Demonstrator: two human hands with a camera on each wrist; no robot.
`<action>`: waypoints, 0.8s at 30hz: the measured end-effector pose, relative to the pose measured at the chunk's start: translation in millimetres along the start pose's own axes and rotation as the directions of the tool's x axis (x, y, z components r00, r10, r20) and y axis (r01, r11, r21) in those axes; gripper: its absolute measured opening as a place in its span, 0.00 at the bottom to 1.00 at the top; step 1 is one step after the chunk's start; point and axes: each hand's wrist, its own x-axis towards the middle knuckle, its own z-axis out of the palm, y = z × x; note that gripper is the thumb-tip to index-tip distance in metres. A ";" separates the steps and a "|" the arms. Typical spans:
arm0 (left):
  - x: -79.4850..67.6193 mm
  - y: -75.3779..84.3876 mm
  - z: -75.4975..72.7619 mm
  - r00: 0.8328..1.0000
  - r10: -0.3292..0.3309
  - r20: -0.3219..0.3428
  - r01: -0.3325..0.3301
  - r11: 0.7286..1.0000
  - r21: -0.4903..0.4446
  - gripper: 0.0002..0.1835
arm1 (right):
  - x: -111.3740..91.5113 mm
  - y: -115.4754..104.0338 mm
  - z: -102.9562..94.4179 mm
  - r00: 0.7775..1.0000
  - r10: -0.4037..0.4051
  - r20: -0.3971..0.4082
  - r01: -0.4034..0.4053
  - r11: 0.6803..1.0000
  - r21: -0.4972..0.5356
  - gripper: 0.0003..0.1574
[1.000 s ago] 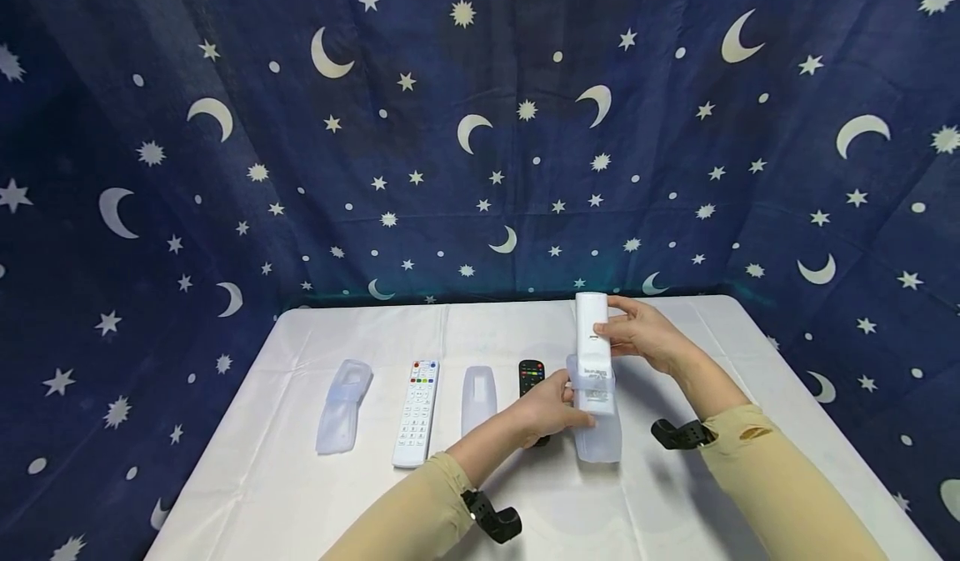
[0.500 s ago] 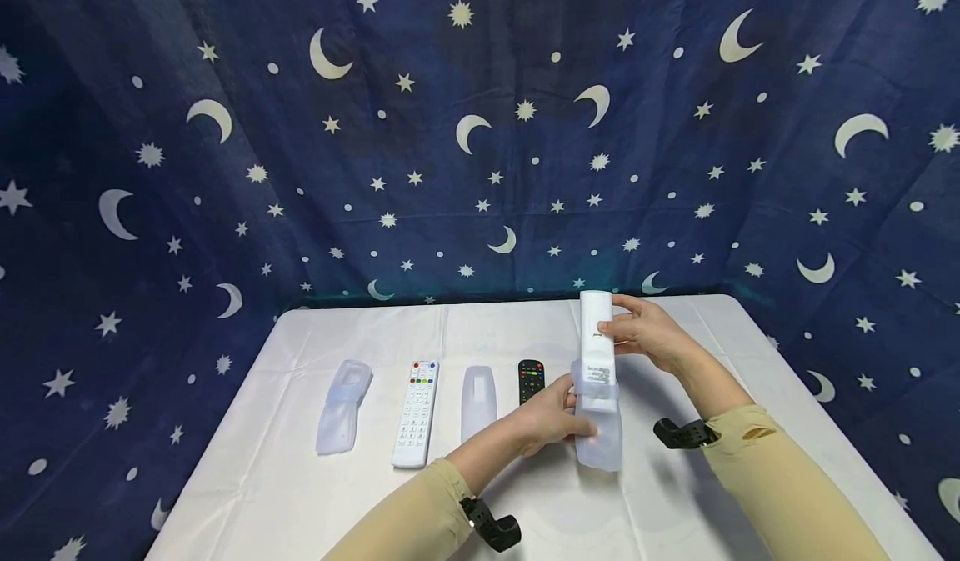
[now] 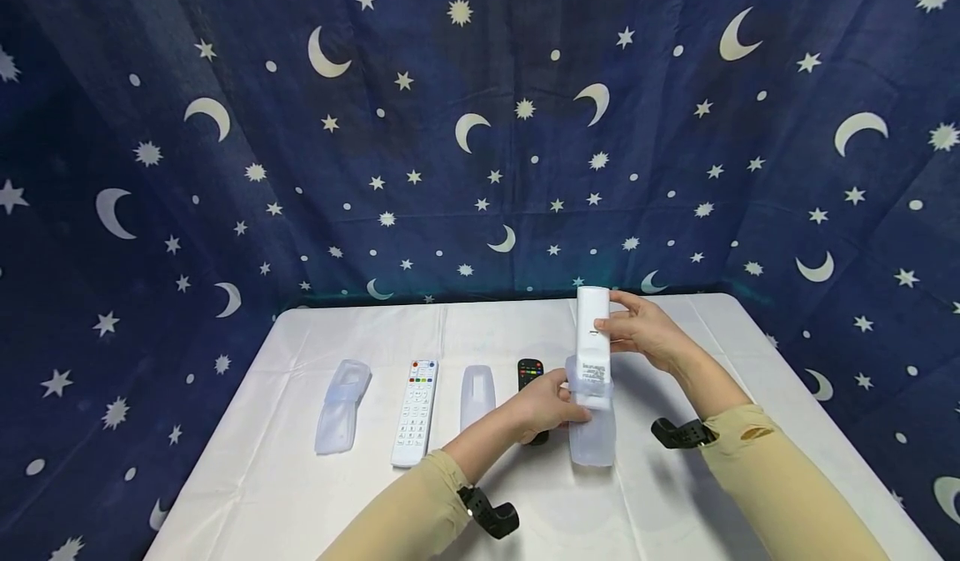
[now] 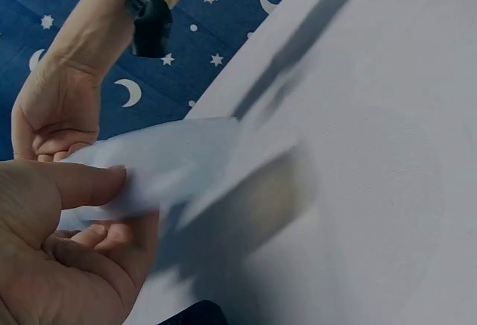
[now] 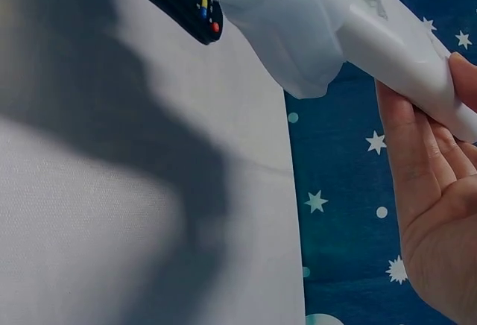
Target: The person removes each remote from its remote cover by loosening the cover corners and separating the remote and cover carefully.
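A white remote control (image 3: 593, 319), its labelled back facing up, is partly inside a translucent silicone cover (image 3: 592, 444) above the table's right half. My right hand (image 3: 651, 333) grips the remote's far end between thumb and fingers. Lower down, my left hand (image 3: 546, 407) pinches the cover, thumb on top. In the left wrist view the cover (image 4: 179, 157) spreads beyond the thumb. The right wrist view shows the bare end of the remote (image 5: 406, 60) sticking out of the cover's mouth (image 5: 298, 42).
A black remote (image 3: 529, 370) lies partly hidden beneath my left hand. To the left lie a translucent cover (image 3: 477, 394), a white remote (image 3: 415, 415) with its buttons up, and another translucent cover (image 3: 342, 407). They rest on a white tablecloth (image 3: 255, 478); a starry curtain (image 3: 420, 169) hangs behind.
Both hands, with the remote and cover, shift slightly right, then back left. The remote still sits partway in the cover. The other items on the table stay put.
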 end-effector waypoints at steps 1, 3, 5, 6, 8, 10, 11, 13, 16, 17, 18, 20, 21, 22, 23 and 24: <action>0.1 -1.0 0.4 1.000 0.005 0.004 -0.005 1.000 -0.015 0.28 | 0.1 0.1 -0.1 1.000 0.000 -0.004 0.000 1.000 -0.001 0.52; -0.1 -3.0 1.0 1.000 0.013 0.020 -0.012 0.999 -0.051 0.31 | 0.1 0.4 -0.5 1.000 0.003 -0.012 -0.003 1.000 -0.003 0.52; -0.8 -4.5 1.4 0.999 0.019 0.033 -0.017 0.998 -0.068 0.33 | -0.1 1.0 -0.9 1.000 0.009 -0.018 -0.009 1.000 -0.009 0.52; -1.2 -5.1 1.5 0.999 0.021 0.038 -0.018 0.997 -0.070 0.34 | -0.4 1.2 -1.1 1.000 0.012 -0.022 -0.012 1.000 -0.012 0.52; -2.0 -5.9 1.7 0.999 0.015 0.048 -0.011 0.996 -0.083 0.36 | -0.7 1.8 -1.7 0.999 0.015 -0.029 -0.015 1.000 -0.013 0.52; -2.7 -6.8 1.5 0.998 0.005 0.055 0.000 0.996 -0.089 0.38 | -0.7 2.1 -2.1 0.999 0.014 -0.030 -0.015 1.000 -0.011 0.52; -2.9 -7.3 1.4 0.998 0.001 0.058 0.004 0.996 -0.092 0.39 | -0.7 2.1 -2.2 0.999 0.013 -0.030 -0.013 1.000 -0.008 0.52; -3.4 -8.4 0.9 0.997 -0.002 0.071 0.010 0.994 -0.106 0.40 | -0.4 2.1 -2.2 1.000 0.012 -0.029 -0.012 1.000 0.000 0.52; -3.4 -11.1 -0.3 0.994 -0.001 0.109 0.015 0.992 -0.127 0.42 | -0.1 2.3 -1.6 1.000 0.015 -0.022 -0.015 1.000 0.005 0.52; -3.4 -11.9 -0.8 0.992 0.000 0.124 0.016 0.991 -0.131 0.43 | -0.1 2.4 -1.4 1.000 0.016 -0.021 -0.016 1.000 0.006 0.52; -3.3 -12.8 -1.3 0.990 0.001 0.141 0.018 0.991 -0.135 0.44 | -0.2 2.7 -1.3 1.000 0.017 -0.019 -0.017 1.000 0.005 0.52; -2.8 -14.5 -2.3 0.985 0.006 0.174 0.019 0.990 -0.142 0.45 | -0.2 3.4 -1.3 1.000 0.019 -0.015 -0.018 1.000 0.006 0.52; -2.7 -15.2 -2.9 0.982 0.008 0.188 0.019 0.989 -0.144 0.46 | -0.2 3.7 -1.4 1.000 0.019 -0.013 -0.019 1.000 0.008 0.52; -2.3 -16.0 -3.3 0.979 0.010 0.202 0.020 0.989 -0.144 0.46 | -0.1 4.1 -1.5 1.000 0.019 -0.012 -0.019 1.000 0.010 0.52; -2.0 -16.7 -3.8 0.977 0.012 0.215 0.020 0.989 -0.147 0.46 | 0.0 4.4 -1.5 1.000 0.019 -0.011 -0.019 1.000 0.012 0.52; -1.6 -17.4 -4.1 0.974 0.014 0.227 0.021 0.988 -0.151 0.47 | 0.1 4.6 -1.5 1.000 0.019 -0.011 -0.019 1.000 0.014 0.52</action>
